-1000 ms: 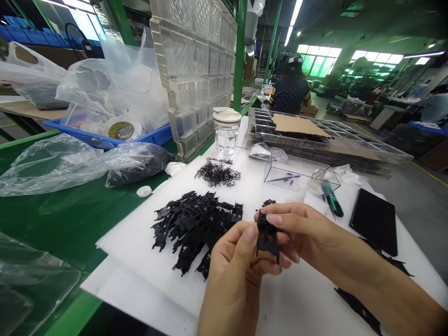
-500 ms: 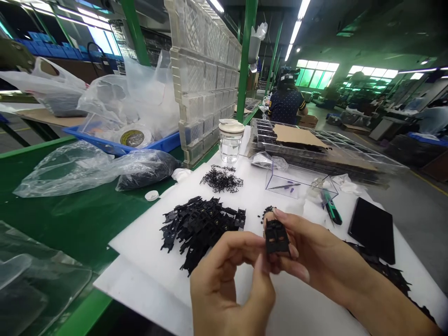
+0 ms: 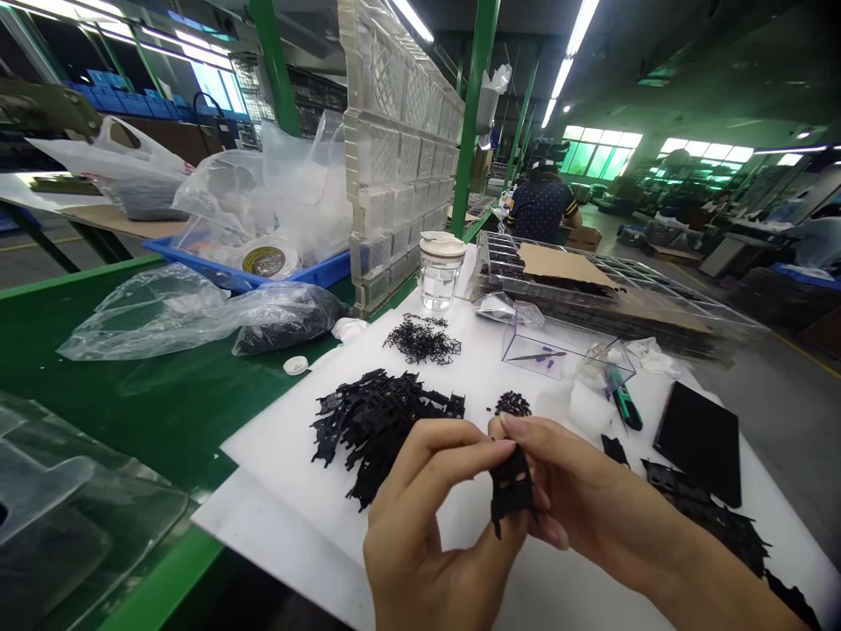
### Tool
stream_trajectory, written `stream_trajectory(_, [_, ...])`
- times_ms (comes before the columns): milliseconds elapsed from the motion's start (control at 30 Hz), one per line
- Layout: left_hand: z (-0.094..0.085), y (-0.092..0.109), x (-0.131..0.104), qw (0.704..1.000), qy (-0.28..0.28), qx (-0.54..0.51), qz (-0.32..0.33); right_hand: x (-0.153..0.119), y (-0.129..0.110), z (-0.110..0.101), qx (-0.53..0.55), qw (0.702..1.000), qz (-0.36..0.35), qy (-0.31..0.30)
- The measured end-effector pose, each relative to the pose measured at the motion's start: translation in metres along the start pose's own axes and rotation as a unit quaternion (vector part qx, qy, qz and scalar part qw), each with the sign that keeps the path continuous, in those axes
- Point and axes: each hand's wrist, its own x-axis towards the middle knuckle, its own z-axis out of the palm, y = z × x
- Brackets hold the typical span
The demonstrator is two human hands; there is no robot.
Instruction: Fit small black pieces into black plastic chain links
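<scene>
A small black plastic part [image 3: 511, 492] with slots in it is held up between both hands, above the white sheet [image 3: 282, 464]. My left hand [image 3: 440, 517] pinches its upper left edge with thumb and fingers. Around its right side and top close the fingers of my right hand [image 3: 565, 469]. Whether a smaller piece sits in the fingertips is hidden. Left of the hands lies a heap of similar black parts [image 3: 374, 429]. Just behind them is a little pile of tiny black pieces [image 3: 512, 403], and farther back a pile of thin black pieces [image 3: 422, 340].
A lidded glass jar [image 3: 440, 276] stands at the back. Toward the right are a clear box [image 3: 535, 350], a green-and-black cutter [image 3: 624, 399], a black tablet-like slab [image 3: 700, 443] and more black parts [image 3: 706, 513]. Bagged goods [image 3: 289, 315] lie left; a person [image 3: 542, 206] sits beyond.
The black part has tipped over and now hangs lower between the hands. My left fingers have shifted up onto its top edge. The view has swung slightly left.
</scene>
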Motion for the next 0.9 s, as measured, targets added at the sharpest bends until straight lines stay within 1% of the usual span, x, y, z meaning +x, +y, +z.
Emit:
stream_trajectory(67, [0.001, -0.001, 0.0, 1.0, 0.027, 0.003, 0.016, 0.0, 0.001, -0.001, -0.002, 1.0, -0.001, -0.005])
stream_trajectory(100, [0.001, -0.001, 0.0, 0.999, 0.03, 0.002, 0.02, 0.001, 0.001, -0.001, -0.003, 1.0, -0.002, -0.006])
stream_trajectory(267, [-0.007, -0.001, 0.003, 0.999, -0.023, 0.001, 0.026, 0.003, -0.001, 0.002, -0.011, 1.0, 0.0, -0.017])
stream_trajectory(467, [-0.013, -0.001, 0.005, 0.998, -0.052, -0.002, 0.028, 0.003, -0.004, 0.004, -0.031, 0.999, -0.006, -0.013])
stream_trajectory(667, [-0.014, -0.003, 0.006, 0.997, -0.062, -0.004, 0.037, 0.003, -0.008, 0.007, -0.05, 0.999, 0.004, 0.007])
stream_trajectory(767, [-0.014, -0.003, 0.006, 0.997, -0.068, -0.003, 0.028, 0.003, -0.009, 0.007, -0.056, 0.998, 0.002, 0.015])
stream_trajectory(833, [-0.013, -0.001, 0.006, 0.998, -0.06, 0.009, 0.024, 0.003, -0.009, 0.006, -0.074, 0.997, -0.011, 0.023])
stream_trajectory(900, [-0.011, 0.001, 0.006, 0.998, -0.042, 0.034, 0.023, 0.003, -0.009, 0.002, -0.114, 0.992, -0.047, 0.036])
